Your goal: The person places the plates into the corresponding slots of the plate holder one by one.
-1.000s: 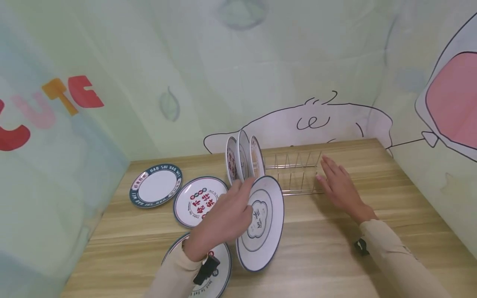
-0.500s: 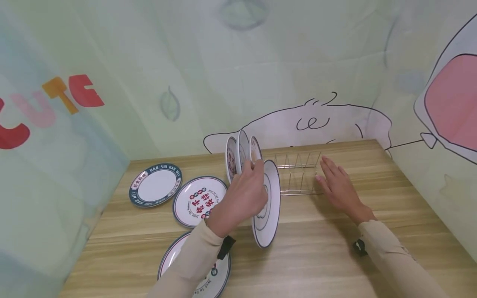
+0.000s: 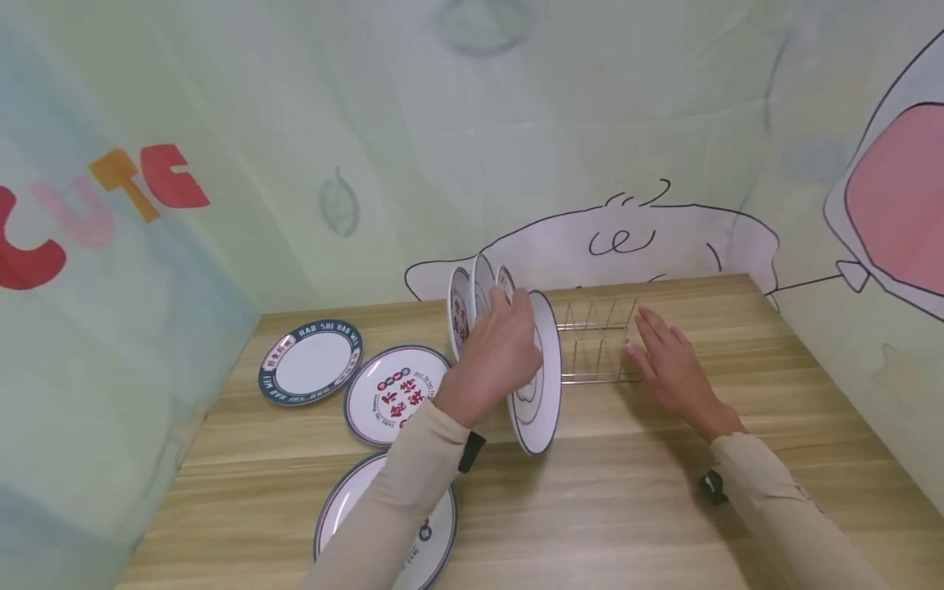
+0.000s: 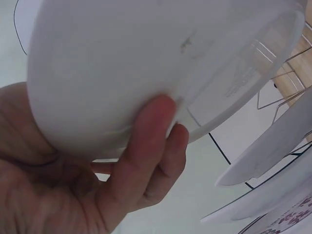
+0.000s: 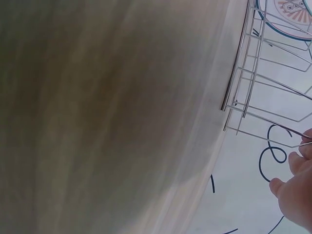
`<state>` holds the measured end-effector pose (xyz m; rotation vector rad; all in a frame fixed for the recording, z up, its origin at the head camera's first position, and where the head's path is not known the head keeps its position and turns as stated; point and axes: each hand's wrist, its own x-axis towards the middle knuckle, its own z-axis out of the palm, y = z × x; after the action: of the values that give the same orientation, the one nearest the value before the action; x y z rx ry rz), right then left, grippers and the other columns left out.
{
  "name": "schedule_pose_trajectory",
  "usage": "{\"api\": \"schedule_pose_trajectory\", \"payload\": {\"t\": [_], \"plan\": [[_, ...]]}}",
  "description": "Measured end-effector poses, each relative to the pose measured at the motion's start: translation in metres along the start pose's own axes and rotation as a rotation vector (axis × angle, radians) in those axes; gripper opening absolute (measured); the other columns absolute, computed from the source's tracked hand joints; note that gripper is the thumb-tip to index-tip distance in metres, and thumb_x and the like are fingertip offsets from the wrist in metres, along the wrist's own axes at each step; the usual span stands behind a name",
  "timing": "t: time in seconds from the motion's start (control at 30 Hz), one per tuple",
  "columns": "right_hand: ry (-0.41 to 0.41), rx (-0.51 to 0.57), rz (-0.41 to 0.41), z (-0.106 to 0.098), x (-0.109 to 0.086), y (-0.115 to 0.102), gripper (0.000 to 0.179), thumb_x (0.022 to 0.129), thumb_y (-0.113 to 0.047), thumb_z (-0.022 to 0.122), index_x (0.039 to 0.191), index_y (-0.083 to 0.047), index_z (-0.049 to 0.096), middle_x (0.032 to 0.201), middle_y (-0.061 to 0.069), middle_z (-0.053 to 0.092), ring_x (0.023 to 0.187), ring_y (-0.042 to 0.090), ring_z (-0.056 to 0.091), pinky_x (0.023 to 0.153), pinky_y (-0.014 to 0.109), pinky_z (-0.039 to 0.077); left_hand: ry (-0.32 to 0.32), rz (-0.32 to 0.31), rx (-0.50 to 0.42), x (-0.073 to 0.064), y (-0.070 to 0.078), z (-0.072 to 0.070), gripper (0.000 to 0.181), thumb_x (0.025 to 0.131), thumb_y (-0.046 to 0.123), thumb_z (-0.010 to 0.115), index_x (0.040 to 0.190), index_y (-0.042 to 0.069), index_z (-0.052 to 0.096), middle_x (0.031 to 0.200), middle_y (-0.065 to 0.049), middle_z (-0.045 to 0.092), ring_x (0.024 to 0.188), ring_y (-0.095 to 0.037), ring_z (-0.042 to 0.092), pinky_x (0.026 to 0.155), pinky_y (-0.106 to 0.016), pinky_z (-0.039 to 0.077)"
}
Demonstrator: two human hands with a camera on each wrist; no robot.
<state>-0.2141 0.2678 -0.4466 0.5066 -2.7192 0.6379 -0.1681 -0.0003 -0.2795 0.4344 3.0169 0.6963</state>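
My left hand (image 3: 500, 352) pinches the edge of a white plate (image 3: 544, 385) with a dark blue rim, held steeply on edge. In the left wrist view, fingers press the pale underside of this plate (image 4: 112, 63). Directly behind it is a wire dish rack (image 3: 597, 378), with several plates (image 3: 459, 307) standing upright in its left end. My left hand partly hides the rightmost of them. At the rack's right end my right hand (image 3: 674, 369) rests with fingers extended against the end wire. In the right wrist view, the fingertips meet the rack (image 5: 253, 87).
Three plates lie flat on the wooden table (image 3: 605, 508): one with a teal rim (image 3: 310, 362), one with red lettering (image 3: 398, 393), and a nearer one (image 3: 435, 541) partly covered by the left sleeve. A printed cloth (image 3: 369, 123) stands behind the table.
My left hand has moved the held plate away from me toward the rack, and the plate has turned more edge-on. The right hand stays at the rack's end.
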Motion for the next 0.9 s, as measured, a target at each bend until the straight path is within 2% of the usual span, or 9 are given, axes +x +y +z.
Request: {"api": "schedule_pose_trajectory", "payload": {"t": [0.2, 0.43, 0.63, 0.9], "plan": [[-0.016, 0.005, 0.004, 0.003, 0.000, 0.000, 0.059, 0.107, -0.029, 0.041, 0.148, 0.012, 0.034, 0.159, 0.029, 0.029, 0.146, 0.046, 0.029, 0.118, 0.065, 0.022, -0.036, -0.072, 0.016, -0.001, 0.000, -0.006, 0.045, 0.085, -0.003, 0.060, 0.127, -0.005, 0.045, 0.113, -0.020, 0.042, 0.059, -0.023, 0.057, 0.037, -0.024, 0.048], [-0.008, 0.005, 0.019, 0.001, 0.002, 0.002, 0.059, 0.107, -0.030, 0.040, 0.149, 0.011, 0.033, 0.160, 0.028, 0.029, 0.147, 0.045, 0.028, 0.119, 0.064, 0.021, -0.008, -0.062, 0.066, 0.000, -0.002, -0.015, 0.055, 0.085, -0.002, 0.062, 0.136, -0.009, 0.041, 0.115, -0.024, 0.044, 0.058, -0.024, 0.059, 0.037, -0.022, 0.048], [0.003, 0.005, 0.013, 0.000, 0.003, 0.002, 0.059, 0.107, -0.030, 0.041, 0.148, 0.012, 0.034, 0.159, 0.028, 0.030, 0.147, 0.044, 0.029, 0.118, 0.064, 0.023, 0.001, -0.057, 0.066, 0.011, -0.001, -0.011, 0.057, 0.084, -0.001, 0.061, 0.137, -0.010, 0.042, 0.119, -0.026, 0.045, 0.062, -0.026, 0.057, 0.040, -0.025, 0.049], [0.003, 0.006, 0.016, 0.001, 0.003, 0.001, 0.059, 0.107, -0.029, 0.041, 0.148, 0.013, 0.034, 0.158, 0.029, 0.031, 0.146, 0.045, 0.029, 0.117, 0.065, 0.022, -0.012, -0.075, 0.087, 0.030, 0.003, -0.001, 0.040, 0.084, -0.001, 0.060, 0.122, -0.007, 0.049, 0.115, -0.020, 0.042, 0.064, -0.023, 0.055, 0.042, -0.027, 0.048]]}}
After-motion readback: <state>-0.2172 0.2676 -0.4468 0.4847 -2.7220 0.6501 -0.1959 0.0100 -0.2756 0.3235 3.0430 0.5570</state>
